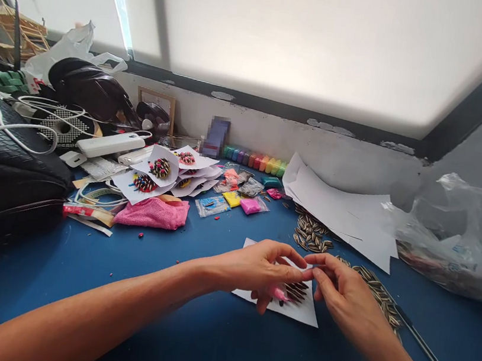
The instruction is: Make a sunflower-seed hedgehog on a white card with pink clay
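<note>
My left hand [267, 268] and my right hand [336, 283] meet at the fingertips above a small white paper sheet [305, 316]. Both are closed in a pinch; whatever lies between the fingertips is too small or hidden to make out. Beneath them on the sheet is a figure [296, 293] stuck with striped sunflower seeds like spines, partly covered by my left hand. Something pink [279, 293] shows under the left fingers. Loose sunflower seeds [376, 289] lie beside my right wrist, and another heap of sunflower seeds [312, 232] sits behind the hands.
Several seed-covered figures [144, 183] rest on papers at the left, behind a pink cloth [153, 213]. Clay packets [251, 204] and a row of coloured clay [257, 160] are farther back. A pen [427, 350], white sheets [345, 207] and a plastic bag [461, 241] lie right; a black bag [4, 171] stands left.
</note>
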A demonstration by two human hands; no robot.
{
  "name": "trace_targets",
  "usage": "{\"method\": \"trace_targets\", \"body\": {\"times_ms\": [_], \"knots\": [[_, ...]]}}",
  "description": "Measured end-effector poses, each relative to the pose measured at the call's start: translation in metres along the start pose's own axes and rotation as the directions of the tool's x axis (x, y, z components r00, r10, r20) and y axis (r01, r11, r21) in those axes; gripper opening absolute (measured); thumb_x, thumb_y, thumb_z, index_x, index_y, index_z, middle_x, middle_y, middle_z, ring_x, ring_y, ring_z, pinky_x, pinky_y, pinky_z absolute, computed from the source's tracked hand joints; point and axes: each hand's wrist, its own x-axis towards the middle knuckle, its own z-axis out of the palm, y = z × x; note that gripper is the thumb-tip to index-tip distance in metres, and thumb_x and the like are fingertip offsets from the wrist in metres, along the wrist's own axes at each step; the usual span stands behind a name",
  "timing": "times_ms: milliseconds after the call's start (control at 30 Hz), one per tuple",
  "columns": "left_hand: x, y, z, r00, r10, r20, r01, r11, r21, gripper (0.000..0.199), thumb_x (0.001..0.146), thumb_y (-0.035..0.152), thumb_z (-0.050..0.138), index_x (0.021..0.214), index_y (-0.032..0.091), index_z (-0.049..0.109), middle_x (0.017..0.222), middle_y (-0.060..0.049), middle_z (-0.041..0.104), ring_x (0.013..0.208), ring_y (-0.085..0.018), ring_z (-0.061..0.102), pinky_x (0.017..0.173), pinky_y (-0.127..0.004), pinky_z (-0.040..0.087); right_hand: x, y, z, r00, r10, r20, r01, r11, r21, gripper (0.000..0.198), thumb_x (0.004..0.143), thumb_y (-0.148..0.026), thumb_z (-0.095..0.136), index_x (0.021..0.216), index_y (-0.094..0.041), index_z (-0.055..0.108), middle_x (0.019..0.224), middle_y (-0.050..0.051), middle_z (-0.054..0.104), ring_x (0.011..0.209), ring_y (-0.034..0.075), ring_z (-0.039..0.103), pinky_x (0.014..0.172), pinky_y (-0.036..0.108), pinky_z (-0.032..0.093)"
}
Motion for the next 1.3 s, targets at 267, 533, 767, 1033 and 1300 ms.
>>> {"method": "trace_targets", "body": {"times_ms": [267,533,767,1033,1300], "knots": [[-0.001,0.002,0.001,1.0,-0.01,0.011,0.01,1.0,0.007,0.067,0.082,0.07,0.058,0.126,0.019,0.058,0.067,0.004,0.05,0.05,-0.01,0.056,0.046,-0.019,0.038,0.001,0.003,0.001,1.0,-0.028,-0.002,0.028,0.999,0.021,0.039,0.084,-0.045,0.039,0.101,-0.021,0.064,0.055,-0.002,0.056,0.052,0.019,0.053,0.052,0.031,0.042],[-0.002,0.002,0.001,1.0,-0.025,-0.008,0.025,0.999,0.027,0.068,0.081,0.072,0.058,0.124,0.02,0.059,0.075,0.001,0.057,0.05,-0.009,0.055,0.047,-0.02,0.039,0.002,0.005,0.003,1.0,-0.001,0.031,-0.001,0.999,0.05,0.042,0.084,-0.046,0.039,0.105,-0.018,0.063,0.067,0.002,0.065,0.06,0.019,0.06,0.058,0.032,0.047],[-0.004,0.008,0.002,0.999,-0.039,-0.024,0.04,0.998,0.043,0.068,0.081,0.072,0.057,0.126,0.02,0.057,0.091,-0.003,0.063,0.052,-0.007,0.055,0.051,-0.02,0.041,0.004,0.01,0.005,1.0,0.001,0.025,-0.004,0.996,0.093,0.041,0.083,-0.047,0.043,0.106,-0.019,0.062,0.062,-0.001,0.06,0.061,0.019,0.06,0.061,0.032,0.048],[-0.004,0.005,0.001,0.999,-0.045,-0.028,0.046,0.998,0.037,0.067,0.082,0.071,0.058,0.127,0.021,0.057,0.092,-0.003,0.063,0.051,-0.007,0.055,0.049,-0.02,0.04,0.004,0.015,0.007,0.999,-0.01,0.039,0.004,0.988,0.152,0.038,0.084,-0.048,0.048,0.105,-0.021,0.065,0.073,0.002,0.069,0.064,0.019,0.061,0.063,0.032,0.05],[-0.002,0.001,0.001,0.998,-0.044,-0.045,0.045,0.999,0.018,0.063,0.085,0.065,0.059,0.13,0.021,0.055,0.101,-0.006,0.066,0.052,-0.007,0.057,0.048,-0.019,0.041,0.002,0.006,0.002,1.0,-0.012,-0.014,0.013,0.994,0.11,0.037,0.08,-0.05,0.049,0.093,-0.021,0.068,0.059,0.0,0.061,0.05,0.016,0.051,0.049,0.029,0.039]]}}
